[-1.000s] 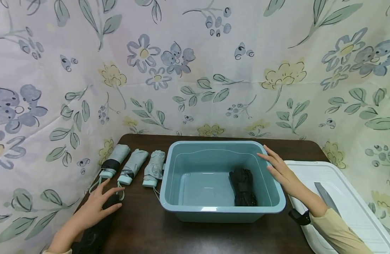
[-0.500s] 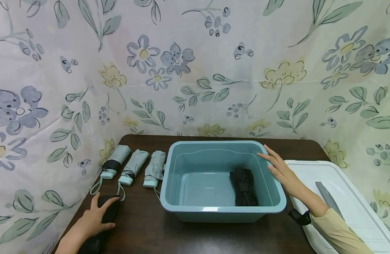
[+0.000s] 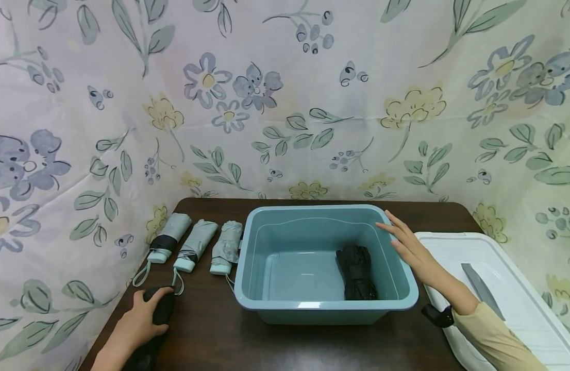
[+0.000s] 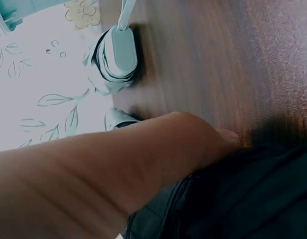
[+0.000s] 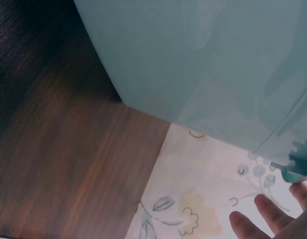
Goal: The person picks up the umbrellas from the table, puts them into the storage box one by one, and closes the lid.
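Note:
My left hand (image 3: 138,319) grips a long black folded umbrella (image 3: 162,309) at the table's left front, fingers and thumb over its sides. Dark seamed fabric of this umbrella (image 4: 243,194) fills the lower right of the left wrist view; the fingers are mostly hidden there. My right hand (image 3: 412,250) rests with extended fingers on the right rim of a light blue plastic bin (image 3: 308,305). Inside the bin, toward its right side, lies a bundled black item (image 3: 356,273), seemingly another folded umbrella. In the right wrist view, fingertips (image 5: 267,211) show beside the bin wall (image 5: 203,64).
Three pale blue folded umbrellas, a left one (image 3: 169,237), a middle one (image 3: 195,246) and a right one (image 3: 227,247), lie left of the bin. A white lid (image 3: 512,288) with a grey strip (image 3: 482,291) lies right. Floral cloth (image 3: 285,103) hangs behind the brown table (image 3: 248,342).
My left hand has come down from above the black umbrella and drawn back slightly, closing its fingers round it. The right hand stays at the bin's rim.

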`<move>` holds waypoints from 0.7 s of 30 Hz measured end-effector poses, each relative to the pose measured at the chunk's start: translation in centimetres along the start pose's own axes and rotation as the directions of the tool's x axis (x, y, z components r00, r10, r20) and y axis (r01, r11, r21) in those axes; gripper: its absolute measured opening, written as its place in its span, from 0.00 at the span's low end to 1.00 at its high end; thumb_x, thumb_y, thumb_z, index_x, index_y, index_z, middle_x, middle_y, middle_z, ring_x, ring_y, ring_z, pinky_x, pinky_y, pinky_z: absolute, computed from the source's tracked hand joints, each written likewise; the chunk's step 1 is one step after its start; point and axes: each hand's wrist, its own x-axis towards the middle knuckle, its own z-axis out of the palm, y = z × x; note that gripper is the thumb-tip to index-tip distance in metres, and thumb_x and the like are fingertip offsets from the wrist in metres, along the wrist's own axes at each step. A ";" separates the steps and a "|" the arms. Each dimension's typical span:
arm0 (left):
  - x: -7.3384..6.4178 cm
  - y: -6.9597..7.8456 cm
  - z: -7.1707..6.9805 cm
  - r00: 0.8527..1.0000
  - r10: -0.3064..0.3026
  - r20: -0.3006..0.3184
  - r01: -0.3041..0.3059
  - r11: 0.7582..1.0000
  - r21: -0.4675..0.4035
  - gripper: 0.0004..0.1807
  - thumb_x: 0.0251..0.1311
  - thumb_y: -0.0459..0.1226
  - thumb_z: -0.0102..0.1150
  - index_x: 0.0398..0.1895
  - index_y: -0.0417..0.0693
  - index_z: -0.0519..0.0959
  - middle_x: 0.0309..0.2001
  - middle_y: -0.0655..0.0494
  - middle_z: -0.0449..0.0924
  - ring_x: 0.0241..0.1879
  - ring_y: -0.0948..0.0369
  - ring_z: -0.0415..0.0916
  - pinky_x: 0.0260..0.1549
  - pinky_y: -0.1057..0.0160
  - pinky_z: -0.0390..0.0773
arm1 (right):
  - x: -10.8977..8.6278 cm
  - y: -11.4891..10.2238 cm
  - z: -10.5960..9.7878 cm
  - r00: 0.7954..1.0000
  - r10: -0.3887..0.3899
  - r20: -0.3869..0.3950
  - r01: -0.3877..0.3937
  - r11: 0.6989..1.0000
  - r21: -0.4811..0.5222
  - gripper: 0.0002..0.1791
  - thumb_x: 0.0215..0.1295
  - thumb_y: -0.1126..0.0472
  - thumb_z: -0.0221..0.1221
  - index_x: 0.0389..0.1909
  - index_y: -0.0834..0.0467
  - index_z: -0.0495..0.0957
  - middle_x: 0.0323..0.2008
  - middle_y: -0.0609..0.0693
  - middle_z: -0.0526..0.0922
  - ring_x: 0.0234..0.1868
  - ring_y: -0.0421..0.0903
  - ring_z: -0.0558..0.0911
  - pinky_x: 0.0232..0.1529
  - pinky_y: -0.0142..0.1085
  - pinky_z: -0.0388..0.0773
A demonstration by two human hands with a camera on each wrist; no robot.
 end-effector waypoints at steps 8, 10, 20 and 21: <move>0.0 -0.2 -0.6 1.000 -0.023 0.004 0.024 0.999 -0.039 0.43 0.42 0.42 0.70 0.63 0.55 0.59 0.51 0.22 0.46 0.21 0.48 0.68 0.19 0.53 0.67 | 0.1 0.0 0.0 1.000 0.005 0.006 -0.005 1.000 0.000 0.24 0.71 0.60 0.42 0.67 0.49 0.61 0.73 0.49 0.42 0.71 0.62 0.45 0.51 0.75 0.45; 0.0 -0.2 -0.9 1.000 -0.024 0.012 0.025 0.998 -0.066 0.43 0.43 0.42 0.69 0.63 0.55 0.58 0.51 0.23 0.46 0.22 0.48 0.68 0.20 0.53 0.67 | 0.1 -0.1 0.0 1.000 0.005 0.006 -0.005 1.000 0.001 0.24 0.71 0.60 0.42 0.67 0.49 0.61 0.73 0.50 0.42 0.71 0.62 0.45 0.51 0.75 0.46; -0.5 -0.2 -2.7 0.992 0.101 -0.074 -0.111 0.983 -0.148 0.43 0.45 0.49 0.69 0.64 0.52 0.58 0.47 0.25 0.54 0.39 0.42 0.68 0.28 0.50 0.71 | 0.1 0.0 0.0 1.000 0.011 0.005 -0.011 1.000 -0.001 0.24 0.71 0.60 0.42 0.67 0.49 0.62 0.73 0.50 0.43 0.71 0.63 0.45 0.51 0.75 0.45; -0.6 -0.1 -2.9 0.989 0.112 -0.093 -0.125 0.980 -0.153 0.43 0.45 0.49 0.69 0.64 0.51 0.58 0.47 0.26 0.56 0.40 0.42 0.67 0.28 0.51 0.71 | 0.1 0.1 0.0 1.000 0.013 0.006 -0.013 1.000 -0.002 0.24 0.71 0.59 0.42 0.67 0.49 0.61 0.73 0.51 0.43 0.71 0.63 0.45 0.51 0.75 0.45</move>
